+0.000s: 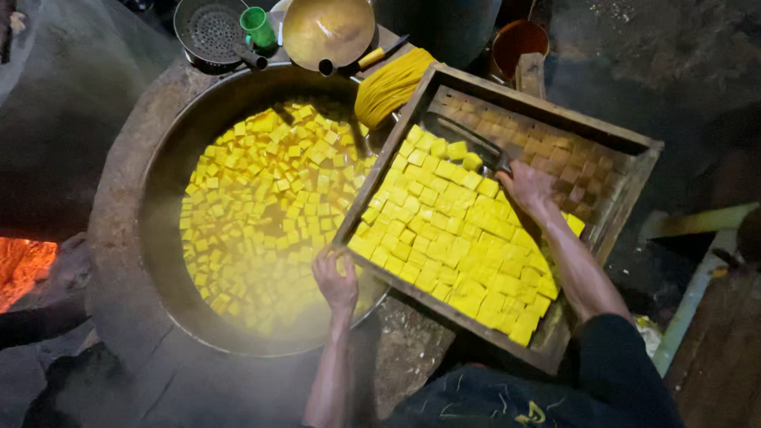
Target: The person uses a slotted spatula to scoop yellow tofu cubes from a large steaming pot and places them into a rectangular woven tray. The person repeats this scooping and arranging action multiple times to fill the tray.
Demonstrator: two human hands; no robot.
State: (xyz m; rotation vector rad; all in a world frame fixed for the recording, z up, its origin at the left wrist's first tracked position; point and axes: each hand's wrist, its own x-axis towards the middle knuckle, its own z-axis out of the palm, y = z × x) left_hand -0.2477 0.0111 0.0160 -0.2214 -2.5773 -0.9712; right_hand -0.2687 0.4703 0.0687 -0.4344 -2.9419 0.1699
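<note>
The right hand (527, 186) closes around the handle of a flat metal scoop (468, 143) whose blade rests among yellow cubes (452, 238) packed in a wooden tray (630, 147), its far side bare. The left hand (336, 279) grips the tray's near corner, steadying it on the rim of a wide pan (158, 190) where more cubes float in yellow liquid. The work appears to be mid-transfer between tray and pan; direction cannot be told. Any further scooping calls for a level blade. Both forearms reach forward, the right wrist bent inward. Fire (22, 265) glows lower left.
</note>
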